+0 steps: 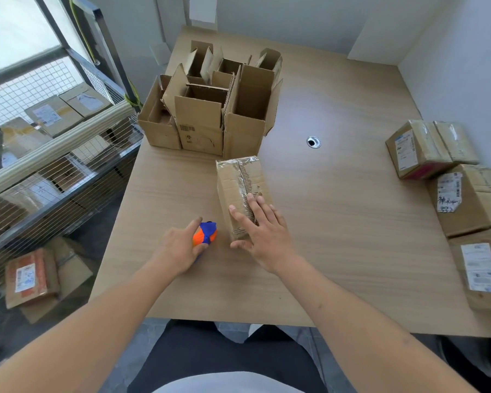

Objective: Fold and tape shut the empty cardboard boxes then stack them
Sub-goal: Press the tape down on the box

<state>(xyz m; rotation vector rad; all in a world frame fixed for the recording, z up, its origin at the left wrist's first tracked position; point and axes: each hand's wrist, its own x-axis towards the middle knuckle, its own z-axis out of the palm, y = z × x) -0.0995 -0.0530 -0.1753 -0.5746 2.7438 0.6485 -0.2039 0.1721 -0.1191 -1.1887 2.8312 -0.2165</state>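
Note:
A closed cardboard box [240, 180] with tape along its top seam lies in the middle of the wooden table [338, 222]. My right hand [260, 229] rests flat on its near end, fingers spread. Just left of the box, my left hand [182, 248] wraps around an orange and blue tape dispenser [205, 233] standing on the table. Several open, empty cardboard boxes [210, 109] with raised flaps are grouped at the far left of the table.
Taped boxes with labels [465, 199] are lined up along the table's right edge. A cable hole [313, 142] sits mid-table. A wire cage cart [54, 154] with parcels stands left of the table, and more parcels [31, 276] lie on the floor.

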